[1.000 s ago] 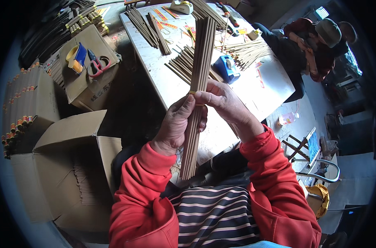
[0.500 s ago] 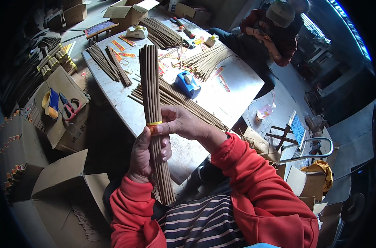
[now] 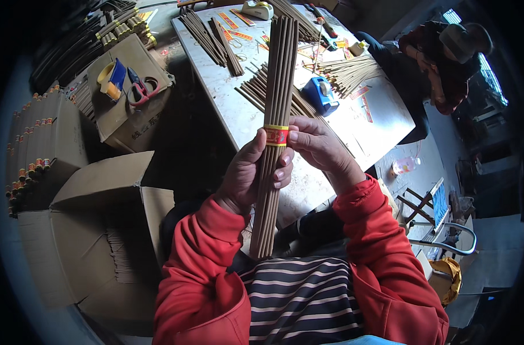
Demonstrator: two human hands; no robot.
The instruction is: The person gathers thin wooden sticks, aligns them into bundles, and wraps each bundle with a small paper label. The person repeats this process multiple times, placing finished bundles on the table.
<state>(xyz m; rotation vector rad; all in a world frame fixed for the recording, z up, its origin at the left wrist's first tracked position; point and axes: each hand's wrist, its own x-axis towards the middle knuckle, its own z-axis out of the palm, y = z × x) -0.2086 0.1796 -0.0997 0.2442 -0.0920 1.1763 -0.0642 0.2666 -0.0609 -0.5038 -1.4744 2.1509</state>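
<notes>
Red band (image 3: 276,135) crosses the sticks (image 3: 281,69), left hand (image 3: 242,173) clamped around them, right hand (image 3: 324,148) pinching the band's three-o'clock edge. Wrapping seems underway; the next move likely needs steady tension.

Workshop: stick piles (image 3: 349,76), cartons (image 3: 103,179)

Dressed in a red jacket (image 3: 400,287), open at the front, with long sleeves (image 3: 199,250) creased and bunched, finished in matching red cuffs (image 3: 361,194). Layered over a dark shirt (image 3: 302,299) with thin, pale crosswise stripes. Wearing dark trousers (image 3: 313,230), mostly shadowed. Showing a light blue strip (image 3: 359,340) at the lower edge, kind unclear.
</notes>
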